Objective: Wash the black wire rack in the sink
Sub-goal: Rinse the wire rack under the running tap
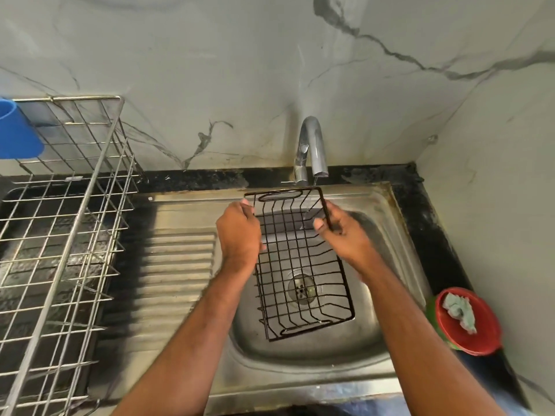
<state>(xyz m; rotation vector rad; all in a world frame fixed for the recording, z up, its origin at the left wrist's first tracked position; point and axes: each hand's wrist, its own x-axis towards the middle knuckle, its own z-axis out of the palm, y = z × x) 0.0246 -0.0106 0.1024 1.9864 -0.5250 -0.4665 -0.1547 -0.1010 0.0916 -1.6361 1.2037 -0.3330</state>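
The black wire rack [300, 265] is a small rectangular basket held over the steel sink [375, 331], its far end up under the chrome faucet [312, 145]. My left hand [240, 232] grips its left rim, fingers curled round the wire. My right hand [339, 232] grips the right rim near the far corner. A thin stream of water drops from the spout onto the rack's far end. The drain [301, 288] shows through the rack's grid.
A large steel dish rack [60, 235] stands on the counter to the left, with a blue cup [15, 130] on its far corner. The ridged drainboard [177, 265] lies between it and the basin. A red bowl [468, 321] holding a pale scrub pad sits at the right.
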